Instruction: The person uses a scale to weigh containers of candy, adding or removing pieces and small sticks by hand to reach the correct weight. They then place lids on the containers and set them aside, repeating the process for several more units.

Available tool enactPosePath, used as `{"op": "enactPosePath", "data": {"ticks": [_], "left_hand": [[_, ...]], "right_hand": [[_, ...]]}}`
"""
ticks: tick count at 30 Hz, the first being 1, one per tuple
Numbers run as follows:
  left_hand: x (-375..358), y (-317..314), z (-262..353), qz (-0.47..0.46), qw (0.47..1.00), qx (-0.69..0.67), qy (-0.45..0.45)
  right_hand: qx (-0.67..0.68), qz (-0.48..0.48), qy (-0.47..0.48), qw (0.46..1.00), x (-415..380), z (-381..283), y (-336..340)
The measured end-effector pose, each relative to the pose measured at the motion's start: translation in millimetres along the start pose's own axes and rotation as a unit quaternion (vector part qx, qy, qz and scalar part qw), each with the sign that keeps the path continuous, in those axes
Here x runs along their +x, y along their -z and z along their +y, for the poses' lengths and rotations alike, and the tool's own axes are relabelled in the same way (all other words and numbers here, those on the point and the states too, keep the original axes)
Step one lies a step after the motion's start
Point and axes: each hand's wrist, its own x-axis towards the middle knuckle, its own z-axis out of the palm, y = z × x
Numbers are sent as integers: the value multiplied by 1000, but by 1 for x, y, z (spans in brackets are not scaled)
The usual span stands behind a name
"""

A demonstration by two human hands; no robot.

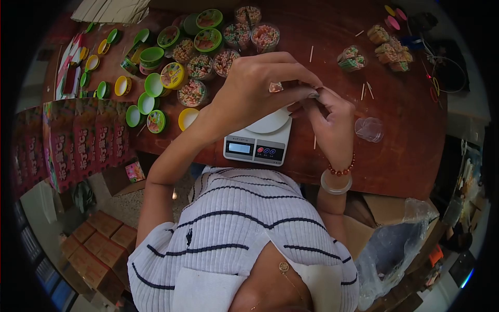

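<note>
My left hand (254,86) is raised over a white digital scale (255,148), its thumb and index fingertips pinched together. A small pink and white piece (275,87) shows in the gap between those fingers; whether it is held is unclear. My right hand (332,117) meets the left fingertips from the right, its fingers also pinched. What lies between the fingertips is too small to make out. The scale's round white plate (270,122) is partly hidden under my hands. Right of my right hand lies a clear plastic cup or lid (369,129).
Tubs of colourful sticks (192,93), green lids (208,40) and yellow-rimmed cups (122,86) crowd the table's left. Bundled sticks (352,59) and scissors (434,88) are at the right. Pink printed packets (86,138) hang at the left edge. Loose sticks (312,54) lie about.
</note>
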Motion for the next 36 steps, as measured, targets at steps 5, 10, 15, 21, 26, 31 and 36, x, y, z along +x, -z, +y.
{"op": "enactPosePath", "data": {"ticks": [5, 10, 15, 21, 26, 31, 36], "left_hand": [[-7, 8, -7, 3, 995, -57, 86], [-22, 34, -24, -36, 971, -57, 230], [-27, 35, -30, -60, 968, -41, 241], [-18, 23, -22, -108, 969, 13, 223], [-14, 18, -15, -132, 972, 130, 143], [-10, 14, -2, -164, 961, 142, 174], [-7, 5, -9, -186, 955, 164, 160]], "right_hand": [[0, 35, -9, 999, -2, 14, -7], [63, 85, -92, 990, -16, 46, 4], [48, 104, -113, 987, -22, 62, 6], [27, 99, -101, 990, -22, 65, 4], [-18, 154, -151, 976, -45, 96, 21], [-176, 161, -247, 939, -74, 100, 24], [-252, 170, -185, 935, -77, 114, 1]]}}
